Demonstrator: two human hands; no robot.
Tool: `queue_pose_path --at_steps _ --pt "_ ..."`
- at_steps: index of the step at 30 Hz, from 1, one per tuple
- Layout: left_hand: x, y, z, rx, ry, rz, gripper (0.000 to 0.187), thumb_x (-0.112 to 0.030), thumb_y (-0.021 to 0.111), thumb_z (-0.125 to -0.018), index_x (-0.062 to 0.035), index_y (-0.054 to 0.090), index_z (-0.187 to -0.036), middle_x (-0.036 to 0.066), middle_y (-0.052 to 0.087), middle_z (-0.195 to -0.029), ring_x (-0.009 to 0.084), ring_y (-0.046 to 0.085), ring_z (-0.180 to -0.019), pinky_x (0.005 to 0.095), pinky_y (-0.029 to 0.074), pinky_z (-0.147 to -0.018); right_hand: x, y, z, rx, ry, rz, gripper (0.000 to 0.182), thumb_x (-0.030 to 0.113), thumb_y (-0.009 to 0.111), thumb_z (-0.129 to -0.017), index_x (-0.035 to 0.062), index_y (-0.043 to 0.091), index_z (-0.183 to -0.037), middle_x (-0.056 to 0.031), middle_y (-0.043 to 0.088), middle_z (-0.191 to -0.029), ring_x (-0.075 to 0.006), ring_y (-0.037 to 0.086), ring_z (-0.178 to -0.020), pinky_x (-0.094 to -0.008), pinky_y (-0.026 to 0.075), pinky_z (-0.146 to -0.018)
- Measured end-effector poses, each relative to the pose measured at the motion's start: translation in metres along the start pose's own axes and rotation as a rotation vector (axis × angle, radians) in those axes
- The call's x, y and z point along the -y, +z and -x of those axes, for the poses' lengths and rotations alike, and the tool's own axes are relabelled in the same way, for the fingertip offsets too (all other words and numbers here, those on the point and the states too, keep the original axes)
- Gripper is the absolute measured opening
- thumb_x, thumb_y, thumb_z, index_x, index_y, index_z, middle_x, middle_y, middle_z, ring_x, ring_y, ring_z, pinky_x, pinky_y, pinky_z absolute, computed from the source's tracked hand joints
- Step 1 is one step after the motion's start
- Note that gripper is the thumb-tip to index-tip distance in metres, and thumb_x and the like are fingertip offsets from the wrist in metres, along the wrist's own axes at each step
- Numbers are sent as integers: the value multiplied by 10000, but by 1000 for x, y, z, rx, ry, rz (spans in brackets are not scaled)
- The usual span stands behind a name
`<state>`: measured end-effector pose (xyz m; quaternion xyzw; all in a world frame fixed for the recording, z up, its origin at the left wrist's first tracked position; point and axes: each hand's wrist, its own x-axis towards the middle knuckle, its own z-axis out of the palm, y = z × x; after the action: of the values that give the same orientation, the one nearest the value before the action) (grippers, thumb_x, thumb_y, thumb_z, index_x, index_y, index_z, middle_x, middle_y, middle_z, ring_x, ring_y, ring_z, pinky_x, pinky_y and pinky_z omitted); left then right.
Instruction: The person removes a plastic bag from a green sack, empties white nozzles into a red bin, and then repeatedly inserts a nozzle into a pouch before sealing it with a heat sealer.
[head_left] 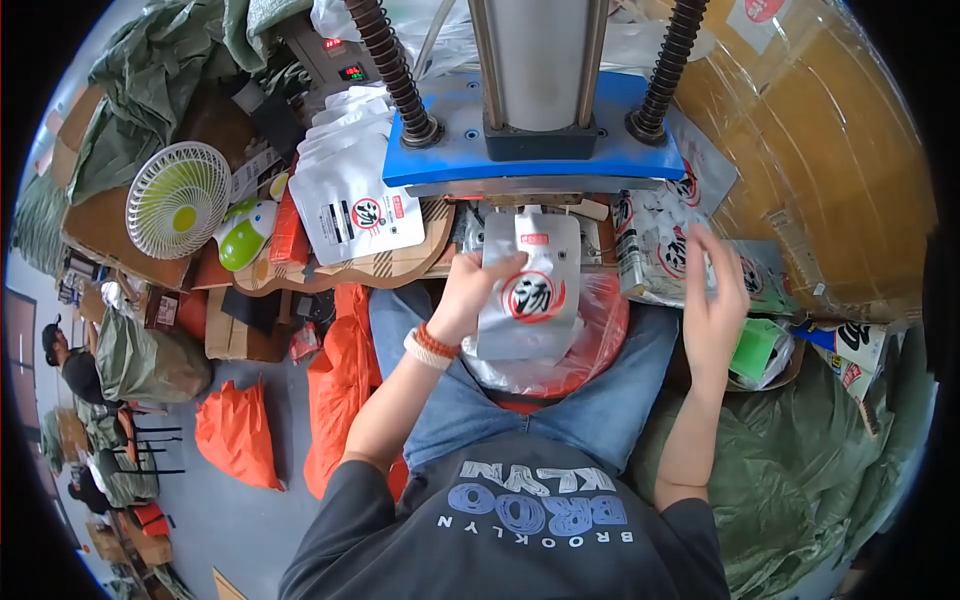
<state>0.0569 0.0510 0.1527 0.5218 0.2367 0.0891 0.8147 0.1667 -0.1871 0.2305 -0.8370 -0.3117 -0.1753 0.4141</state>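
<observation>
My left hand (470,287), with a white and reddish-brown band at the wrist, pinches the left side of a silver pouch (541,334). The pouch has a black character in a red ring and a small red label. Its top edge lies right under the front of a press with a blue plate (535,143). To the right, my right hand (716,290) is raised with its fingers apart and holds nothing. Beside and behind it lies a pile of similar printed pouches (648,255). Left of the press, a fanned stack of silver pouches (345,190) rests on the bench.
A white and green fan (180,205) stands at the left. Behind it is a control box (325,62) with lit digits. A large cardboard box (815,150) fills the right side. Orange bags (240,432) lie on the floor; other people (75,365) are far left.
</observation>
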Motion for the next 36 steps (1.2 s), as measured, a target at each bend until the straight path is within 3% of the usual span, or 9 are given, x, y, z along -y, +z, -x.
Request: queue_pose_path --at_steps 9,11,13,15,21,23,27,31,36 --pt "-7 -44 -13 1 2 -307 404 -236 691 -863 3 604 -1176 69 689 -908 96 639 -772 259 519 -672 -99 52 7 386 85 255 208 59 610 -825 23 596 -1030 -149 599 -1046 -331 594 -896 -429 463 -795" --pt "-11 -75 -13 -367 292 -552 658 -389 715 -822 -44 489 -1334 114 653 -1118 197 636 -989 335 502 -838 -101 48 6 358 45 259 191 55 613 -822 15 588 -1008 -154 597 -1037 -318 608 -837 -423 473 -758" --pt "-21 -91 1 -806 579 -1992 848 -469 738 -764 -72 379 -1421 138 523 -1347 274 498 -1246 421 387 -1014 -104 47 10 324 126 135 215 54 624 -824 35 599 -1036 -135 599 -953 -234 609 -693 -345 481 -661" --pt "8 -130 10 -605 416 -1848 841 -406 762 -733 -107 383 -1422 127 363 -1483 285 308 -1389 465 249 -1106 -92 45 10 255 192 51 223 64 627 -840 41 600 -1060 -108 598 -910 -188 587 -658 -312 469 -631" --pt "5 -141 46 -508 669 -1171 324 49 661 -704 -50 711 -1008 120 712 -937 204 702 -802 277 524 -675 -33 17 18 -32 323 -705 197 79 610 -904 5 598 -1086 -50 632 -902 -108 571 -751 -261 480 -661" --pt "-7 -110 64 -533 641 -1098 171 -18 686 -818 -3 705 -987 102 713 -819 129 653 -688 232 487 -659 0 5 28 31 44 -818 228 12 631 -861 10 599 -1087 -96 645 -980 -158 595 -855 -290 503 -762" --pt "-14 -20 101 -415 805 -1173 394 159 575 -638 -50 725 -936 73 717 -861 168 691 -800 243 513 -682 23 18 32 147 -512 -318 347 24 738 -698 32 659 -1036 -92 623 -1033 -259 597 -917 -356 502 -789" --pt "-24 29 116 -155 1028 -1397 348 96 639 -615 -68 713 -913 40 718 -928 212 695 -876 298 573 -713 27 9 39 311 -619 -393 395 78 773 -638 59 687 -1023 -35 586 -896 -213 575 -822 -345 468 -727" --pt "-24 53 112 90 764 -1126 147 -11 698 -727 -22 721 -872 92 719 -878 239 706 -798 287 561 -700 10 -8 30 399 -481 -563 354 124 781 -659 49 693 -993 -36 582 -875 -199 555 -799 -327 423 -766"
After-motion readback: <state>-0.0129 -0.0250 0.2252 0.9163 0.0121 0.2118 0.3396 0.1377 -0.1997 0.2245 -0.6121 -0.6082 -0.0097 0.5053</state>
